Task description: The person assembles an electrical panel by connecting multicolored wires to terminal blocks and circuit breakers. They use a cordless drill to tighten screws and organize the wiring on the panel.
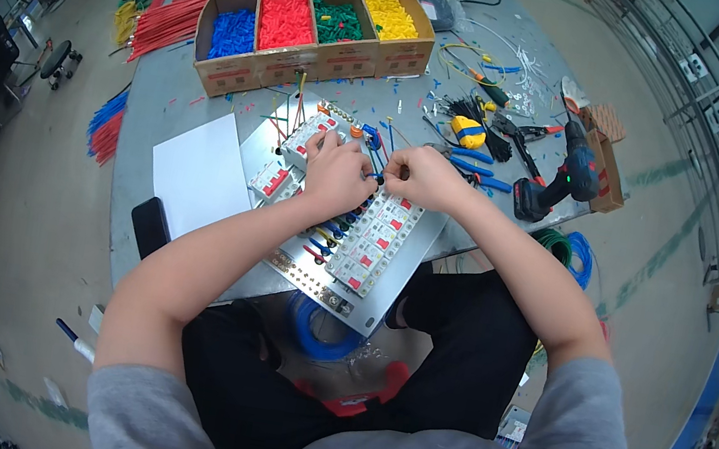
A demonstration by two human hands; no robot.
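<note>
A metal mounting plate (382, 308) lies tilted at the table's front edge, overhanging toward my lap. It carries a row of white circuit breakers with red levers (370, 243), and more breakers (272, 181) on its left side. My left hand (339, 172) rests over the upper left breakers with its fingers bent. Beside it my right hand (423, 178) is closed in a pinch at the top of the right row. A short blue wire (374, 176) shows between the hands; its ends are hidden. Short coloured wires (324, 244) run between the rows.
Behind the plate stands a cardboard box (277, 64) of blue, red, green and yellow caps. White paper (199, 171) and a black phone (150, 227) lie left. A cordless drill (564, 177), pliers (472, 167) and cable ties (479, 123) lie right. Red wires (175, 21) lie far left.
</note>
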